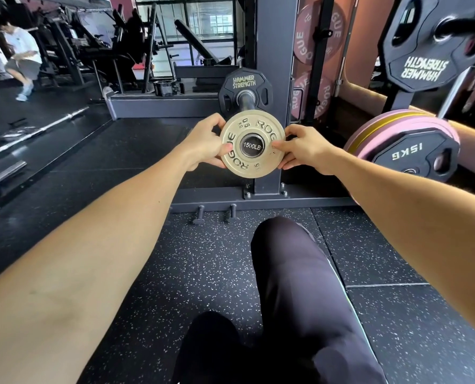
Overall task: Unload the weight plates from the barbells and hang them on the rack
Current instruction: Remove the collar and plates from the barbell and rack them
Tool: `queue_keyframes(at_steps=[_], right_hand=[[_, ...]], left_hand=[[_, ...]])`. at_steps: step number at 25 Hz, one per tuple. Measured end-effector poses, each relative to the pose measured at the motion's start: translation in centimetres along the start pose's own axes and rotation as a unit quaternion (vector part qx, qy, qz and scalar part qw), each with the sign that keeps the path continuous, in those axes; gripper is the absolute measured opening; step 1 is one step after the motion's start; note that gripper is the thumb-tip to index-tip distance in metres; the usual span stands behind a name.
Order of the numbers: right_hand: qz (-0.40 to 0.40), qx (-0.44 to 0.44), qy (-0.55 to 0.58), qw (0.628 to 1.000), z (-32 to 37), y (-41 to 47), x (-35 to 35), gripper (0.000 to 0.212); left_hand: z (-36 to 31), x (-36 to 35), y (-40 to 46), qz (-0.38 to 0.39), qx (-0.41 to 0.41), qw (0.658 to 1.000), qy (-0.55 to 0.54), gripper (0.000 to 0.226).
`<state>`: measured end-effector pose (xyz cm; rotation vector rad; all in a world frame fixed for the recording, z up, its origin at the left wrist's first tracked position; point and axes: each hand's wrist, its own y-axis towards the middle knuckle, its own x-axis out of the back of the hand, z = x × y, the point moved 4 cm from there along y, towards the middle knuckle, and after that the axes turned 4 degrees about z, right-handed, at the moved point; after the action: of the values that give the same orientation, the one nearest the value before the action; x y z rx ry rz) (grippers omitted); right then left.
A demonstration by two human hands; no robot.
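Observation:
A small pale Rogue plate (251, 123) sits at the very end of a barbell sleeve (246, 99), whose end cap reads 1500LB. My left hand (203, 142) grips the plate's left edge, thumb on its face. My right hand (305, 148) pinches its right edge. Behind it on the same sleeve is a black Hammer Strength plate (228, 87). The dark rack upright (275, 51) stands just behind. Pink Rogue plates (305, 34) hang on the rack further back.
At right, a black 15 kg plate (413, 153) fronts pink and yellow plates (397, 120). Another black Hammer Strength plate (422, 51) hangs upper right. My knee (283, 245) is below the plate. A bare barbell (37, 128) lies left. A person (20, 54) stands far left.

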<state>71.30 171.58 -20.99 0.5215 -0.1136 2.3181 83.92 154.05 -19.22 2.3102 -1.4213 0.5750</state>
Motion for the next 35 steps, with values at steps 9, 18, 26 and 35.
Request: queue_keyframes(at_steps=[9, 18, 26, 35], right_hand=[[0.011, 0.082, -0.081, 0.993, -0.4, 1.1, 0.5, 0.016], [-0.013, 0.054, -0.127, 0.990, -0.6, 5.6, 1.2, 0.017], [-0.059, 0.030, -0.192, 0.979, -1.3, 14.1, 2.5, 0.026], [-0.124, -0.032, -0.259, 0.957, -3.4, 26.3, 4.2, 0.041]], left_hand=[[0.3, 0.3, 0.5, -0.057, -0.130, 0.980, 0.142, 0.027], [1.5, 0.5, 5.7, -0.088, -0.095, 0.980, 0.150, 0.028], [3.7, 1.2, 14.9, -0.167, 0.011, 0.973, 0.159, 0.024], [5.5, 3.0, 25.7, -0.199, 0.038, 0.974, 0.099, 0.022]])
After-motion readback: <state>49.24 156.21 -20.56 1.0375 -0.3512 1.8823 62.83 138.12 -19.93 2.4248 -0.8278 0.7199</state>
